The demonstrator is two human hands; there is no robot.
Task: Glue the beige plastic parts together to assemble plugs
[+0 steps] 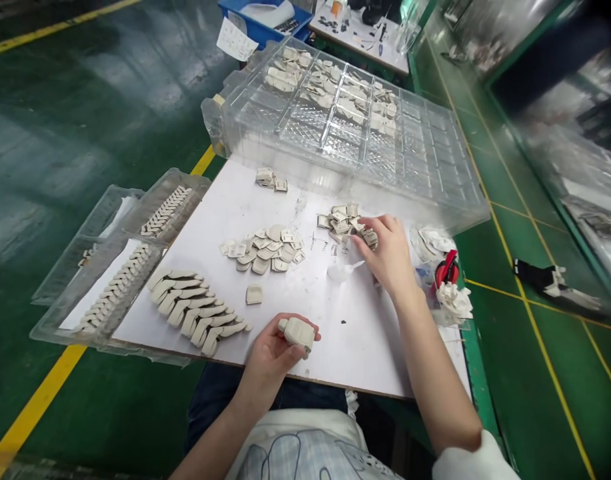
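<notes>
Near the table's front edge my left hand (275, 350) holds a beige plastic part (298, 332) between thumb and fingers. My right hand (382, 250) reaches over a pile of small beige pieces (339, 221); its thumb and index finger are apart at the pile's right side, with nothing visible between them. A heap of flat beige pieces (270, 250) lies mid-table, and a single flat piece (254, 295) sits in front of it. At the left, long beige parts (198, 307) stand in overlapping rows. A small white spoon-like item (341, 271) lies left of my right wrist.
Clear compartment trays (410, 150) with beige parts span the table's far side. Other trays (50, 323) of stacked parts adjoin the left edge. At the right are a red-and-black item (446, 268) and crumpled white material (454, 301). A few small pieces (271, 179) lie farther back.
</notes>
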